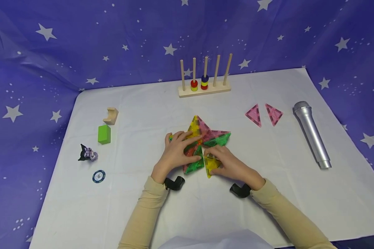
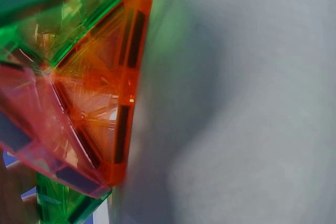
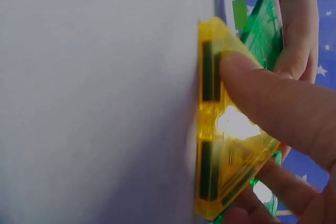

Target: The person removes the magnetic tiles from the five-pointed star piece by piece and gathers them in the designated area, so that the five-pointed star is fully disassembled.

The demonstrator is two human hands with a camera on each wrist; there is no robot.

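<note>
A star-shaped build of translucent magnetic tiles [image 1: 216, 134] in yellow, pink, green and red stands in the middle of the table. Over its left side spreads my left hand [image 1: 173, 152], fingers reaching across the top and thumb touching a green tile [image 1: 194, 166]. My right hand [image 1: 229, 160] pinches a yellow triangular magnetic tile [image 3: 207, 124] at the star's front, beside the green tile. The right wrist view shows the thumb [image 3: 283, 103] flat on its face. An orange triangular tile [image 2: 100, 87] appears between green and pink ones in the left wrist view.
Two pink triangular tiles [image 1: 254, 115] and a silver microphone [image 1: 313, 135] lie to the right. A wooden peg stand with rings [image 1: 187, 93] is at the back. To the left are a wooden arch block [image 1: 112, 116], green block [image 1: 104, 134], small figure [image 1: 88, 153] and poker chip [image 1: 98, 176].
</note>
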